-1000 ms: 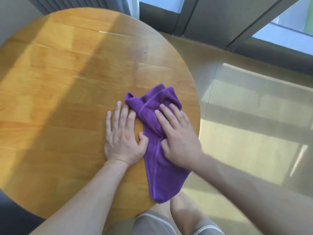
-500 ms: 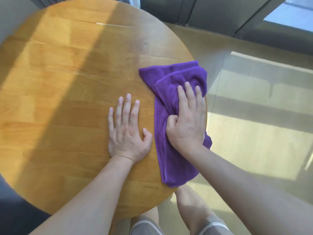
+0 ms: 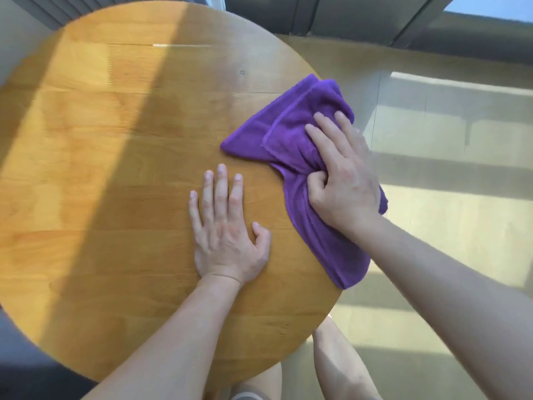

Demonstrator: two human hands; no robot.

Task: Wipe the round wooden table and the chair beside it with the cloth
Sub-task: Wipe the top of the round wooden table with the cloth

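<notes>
Right now one purple cloth [image 3: 291, 134] lies bunched and folded at the right-hand edge of the round wooden counter [image 3: 121, 174], its upper part spread on the wood and its lower tail draped along and partly past the rim. The right hand [image 3: 343, 180] presses down on top of it: the fingers [image 3: 326, 140] reach forward over the fabric, while the thumb curls in and pinches a gathered fold against the palm, so the hand is partly closed around the cloth rather than flat. A seamed hem of the cloth shows just left of those fingers.

Just beside the cloth, the left hand [image 3: 227, 229] rests palm down on the bare wood, fully open, fingers close together and pointing away from the person, thumb stuck out toward the cloth without touching it. It holds nothing.

Counted: one cloth, one counter, two hands, two bare forearms coming in from the bottom of the view. A broad band of sunlight crosses the left part of the counter top, with the middle in shade.

Below the near rim, the person's bare knees [image 3: 337, 368] show. To the right the pale floor [image 3: 450, 215] carries bright sun patches, and a dark window frame [image 3: 360, 15] runs along the top. No chair can be made out from this angle
</notes>
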